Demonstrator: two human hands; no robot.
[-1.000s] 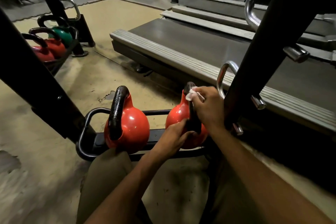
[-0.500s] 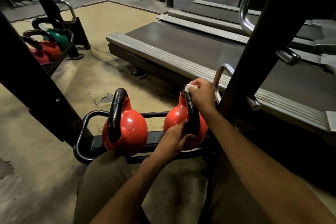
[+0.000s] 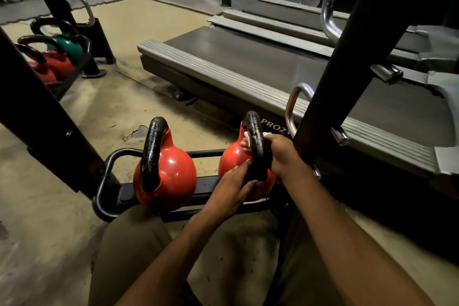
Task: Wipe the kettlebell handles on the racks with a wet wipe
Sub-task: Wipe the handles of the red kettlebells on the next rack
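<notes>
1. Right hand (image 3: 283, 154): the forearm enters from the lower right with a straight wrist. The fingers are wrapped round the right side of the handle (image 3: 254, 136) of the right kettlebell (image 3: 231, 164) and clenched on a wet wipe (image 3: 248, 134) held against the metal. White corners of the wipe show on either side of the handle above the knuckles.
2. Left hand (image 3: 233, 181): the forearm rises from bottom centre. Fingers and thumb pinch the lower end of the same handle, where it meets the red ball.
3. Right kettlebell: red body with a rough black handle. It stands upright on the bottom shelf (image 3: 206, 187) of the rack, close to the right post (image 3: 330, 97).
4. Left kettlebell (image 3: 171, 176): red with a black handle, upright on the same shelf. It stands beside the first without touching it, and neither hand is on it.
5. Left post (image 3: 37, 107): black and slanted, at the shelf's left end.
6. Chrome hook (image 3: 291, 104): fixed to the right post, just above the right hand.
7. Trousers (image 3: 131, 243): olive. The knees are bent on either side, below the shelf.
8. Treadmill (image 3: 248, 64): grey deck behind the rack, with partial lettering "PROZ" on its side.
9. Far rack, upper left: holds red kettlebells (image 3: 59, 61) and a green kettlebell (image 3: 72, 46).
10. Floor (image 3: 111, 107): tan and worn, with a cracked patch behind the left kettlebell.
</notes>
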